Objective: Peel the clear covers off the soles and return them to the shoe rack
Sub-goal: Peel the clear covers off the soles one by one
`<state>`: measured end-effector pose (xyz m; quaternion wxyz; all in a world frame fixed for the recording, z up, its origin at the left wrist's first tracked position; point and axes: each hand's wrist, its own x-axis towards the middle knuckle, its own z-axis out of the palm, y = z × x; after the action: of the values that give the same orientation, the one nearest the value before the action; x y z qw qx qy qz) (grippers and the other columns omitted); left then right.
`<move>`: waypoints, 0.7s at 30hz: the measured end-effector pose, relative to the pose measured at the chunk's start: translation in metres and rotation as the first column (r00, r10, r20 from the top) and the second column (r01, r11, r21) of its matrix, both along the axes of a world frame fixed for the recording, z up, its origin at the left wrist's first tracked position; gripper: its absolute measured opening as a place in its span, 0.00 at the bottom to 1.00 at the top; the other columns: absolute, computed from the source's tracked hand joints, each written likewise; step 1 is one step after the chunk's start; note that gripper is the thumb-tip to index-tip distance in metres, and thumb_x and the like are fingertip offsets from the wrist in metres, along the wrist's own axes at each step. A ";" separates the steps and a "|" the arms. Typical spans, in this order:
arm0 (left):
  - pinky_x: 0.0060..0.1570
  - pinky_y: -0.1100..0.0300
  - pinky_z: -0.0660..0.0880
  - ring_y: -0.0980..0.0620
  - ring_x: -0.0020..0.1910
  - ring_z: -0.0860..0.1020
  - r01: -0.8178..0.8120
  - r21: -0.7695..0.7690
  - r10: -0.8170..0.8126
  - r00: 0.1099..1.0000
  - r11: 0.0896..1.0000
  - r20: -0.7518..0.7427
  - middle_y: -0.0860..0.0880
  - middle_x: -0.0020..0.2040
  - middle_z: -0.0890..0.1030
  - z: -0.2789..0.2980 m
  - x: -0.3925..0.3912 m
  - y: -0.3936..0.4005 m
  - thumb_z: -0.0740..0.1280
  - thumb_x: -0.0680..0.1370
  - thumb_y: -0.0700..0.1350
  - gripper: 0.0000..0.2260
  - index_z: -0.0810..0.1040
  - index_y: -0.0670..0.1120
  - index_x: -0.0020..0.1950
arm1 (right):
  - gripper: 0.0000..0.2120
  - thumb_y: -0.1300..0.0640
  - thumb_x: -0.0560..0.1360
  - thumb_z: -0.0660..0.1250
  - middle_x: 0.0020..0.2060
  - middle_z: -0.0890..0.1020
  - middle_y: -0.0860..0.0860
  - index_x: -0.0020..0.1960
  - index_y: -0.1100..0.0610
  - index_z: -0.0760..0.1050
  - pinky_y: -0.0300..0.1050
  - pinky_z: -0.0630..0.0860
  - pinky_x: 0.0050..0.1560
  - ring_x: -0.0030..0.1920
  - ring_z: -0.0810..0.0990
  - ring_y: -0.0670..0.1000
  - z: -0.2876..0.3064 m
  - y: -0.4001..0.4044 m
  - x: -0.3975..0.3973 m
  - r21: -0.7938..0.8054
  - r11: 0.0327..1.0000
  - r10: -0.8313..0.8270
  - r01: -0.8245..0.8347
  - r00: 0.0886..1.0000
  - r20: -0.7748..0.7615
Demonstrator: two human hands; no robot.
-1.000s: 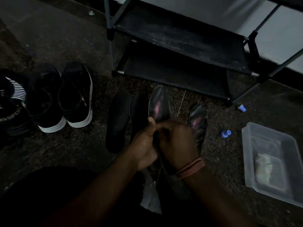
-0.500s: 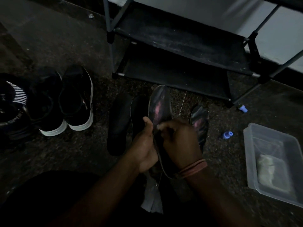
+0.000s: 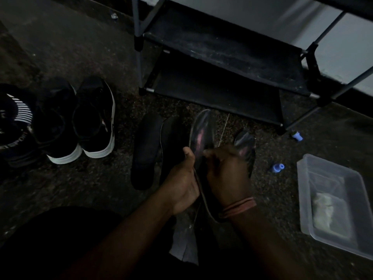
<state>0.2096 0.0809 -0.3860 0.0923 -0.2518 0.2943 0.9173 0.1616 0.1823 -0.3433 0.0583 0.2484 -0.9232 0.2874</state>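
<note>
I hold a dark sole with a pink patch and a shiny clear cover upright above the floor. My left hand grips its left edge, thumb up along the rim. My right hand pinches at the cover near the sole's middle, fingers curled. A second covered sole lies on the floor behind my right hand. Two plain black soles lie side by side to the left. The black shoe rack stands behind them with bare shelves. A crumpled clear piece lies below my wrists.
A pair of black sneakers with white soles stands at the left, beside another dark shoe. A clear plastic tub with a pale cloth sits at the right. Two small blue caps lie near the rack's leg.
The held sole has been raised and tilted a little more upright. My right fingers have shifted along its covered face. The camera has drifted slightly.
</note>
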 end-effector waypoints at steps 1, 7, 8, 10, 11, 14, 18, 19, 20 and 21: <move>0.65 0.54 0.75 0.51 0.66 0.80 -0.017 0.003 0.017 1.000 1.000 0.009 0.45 0.66 0.82 0.000 0.000 -0.004 0.49 0.81 0.66 0.32 0.76 0.46 0.71 | 0.05 0.64 0.72 0.68 0.40 0.80 0.54 0.43 0.57 0.83 0.45 0.75 0.43 0.41 0.78 0.51 0.001 -0.008 0.009 0.006 0.998 0.061 -0.061 0.998 0.028; 0.70 0.52 0.71 0.50 0.68 0.78 -0.040 0.006 0.040 0.999 0.999 -0.003 0.44 0.68 0.80 0.001 0.000 -0.001 0.50 0.82 0.64 0.31 0.74 0.45 0.73 | 0.08 0.66 0.72 0.70 0.42 0.81 0.51 0.45 0.55 0.84 0.41 0.76 0.47 0.43 0.79 0.48 0.000 -0.001 -0.006 -0.091 0.996 -0.015 0.018 0.999 0.028; 0.72 0.51 0.69 0.50 0.69 0.77 -0.030 0.006 0.030 1.000 1.000 -0.008 0.45 0.69 0.79 -0.001 0.001 0.001 0.50 0.82 0.64 0.31 0.73 0.45 0.74 | 0.07 0.65 0.73 0.69 0.42 0.81 0.52 0.45 0.56 0.84 0.42 0.76 0.47 0.43 0.80 0.50 0.002 0.001 -0.007 -0.076 0.996 -0.037 0.037 0.999 0.002; 0.73 0.50 0.68 0.49 0.69 0.77 -0.031 0.009 0.031 1.000 0.999 -0.001 0.44 0.69 0.80 -0.001 0.001 -0.001 0.51 0.81 0.65 0.31 0.73 0.45 0.74 | 0.09 0.59 0.75 0.64 0.40 0.80 0.54 0.43 0.57 0.83 0.46 0.76 0.44 0.41 0.79 0.52 0.006 -0.005 0.000 -0.017 0.999 0.033 -0.034 0.999 -0.037; 0.72 0.49 0.70 0.48 0.68 0.78 -0.044 0.004 0.044 0.999 0.999 0.006 0.43 0.67 0.80 0.000 0.001 -0.003 0.51 0.81 0.65 0.32 0.74 0.45 0.73 | 0.12 0.55 0.75 0.61 0.38 0.80 0.54 0.42 0.57 0.83 0.47 0.76 0.41 0.39 0.78 0.52 0.007 -0.010 0.008 0.002 0.994 0.106 -0.106 0.994 -0.009; 0.69 0.50 0.72 0.47 0.66 0.79 -0.078 0.005 0.078 0.997 0.997 -0.001 0.41 0.66 0.81 0.000 0.001 -0.006 0.51 0.82 0.64 0.31 0.76 0.43 0.70 | 0.10 0.55 0.72 0.63 0.39 0.80 0.53 0.41 0.54 0.83 0.47 0.77 0.40 0.38 0.79 0.52 0.009 -0.017 0.012 -0.026 0.988 0.155 -0.153 0.985 0.077; 0.64 0.53 0.76 0.48 0.68 0.78 -0.059 0.009 0.059 0.998 0.998 -0.038 0.44 0.69 0.79 0.004 0.000 -0.001 0.49 0.83 0.63 0.29 0.74 0.46 0.73 | 0.06 0.66 0.69 0.69 0.38 0.83 0.57 0.40 0.59 0.84 0.40 0.74 0.41 0.39 0.82 0.57 0.001 0.010 -0.019 0.096 0.995 -0.025 0.027 0.999 -0.028; 0.64 0.53 0.77 0.48 0.69 0.77 -0.052 0.006 0.052 0.997 0.999 -0.054 0.43 0.70 0.78 0.006 0.000 -0.002 0.49 0.83 0.64 0.30 0.73 0.46 0.74 | 0.05 0.65 0.70 0.69 0.37 0.84 0.56 0.39 0.58 0.83 0.38 0.70 0.39 0.38 0.82 0.57 -0.002 0.017 -0.025 0.122 0.989 -0.081 0.083 0.997 -0.018; 0.65 0.52 0.77 0.47 0.69 0.77 -0.051 0.007 0.051 0.996 0.999 -0.072 0.43 0.70 0.78 0.008 0.000 -0.002 0.49 0.83 0.64 0.31 0.72 0.45 0.75 | 0.06 0.63 0.72 0.69 0.38 0.84 0.54 0.40 0.56 0.84 0.36 0.68 0.38 0.38 0.83 0.54 -0.006 0.024 -0.030 0.101 0.985 -0.140 0.137 0.990 0.025; 0.66 0.52 0.77 0.47 0.70 0.76 -0.059 0.008 0.060 0.995 0.998 -0.083 0.42 0.70 0.78 0.011 -0.001 -0.004 0.50 0.83 0.64 0.31 0.72 0.44 0.75 | 0.06 0.62 0.74 0.70 0.39 0.85 0.51 0.41 0.54 0.84 0.36 0.70 0.39 0.38 0.83 0.50 -0.006 0.029 -0.035 0.010 0.981 -0.194 0.194 0.976 0.097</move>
<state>0.2087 0.0769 -0.3751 0.0533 -0.2217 0.2875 0.9302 0.1261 0.2109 -0.3490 0.0408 0.1430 -0.9447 0.2922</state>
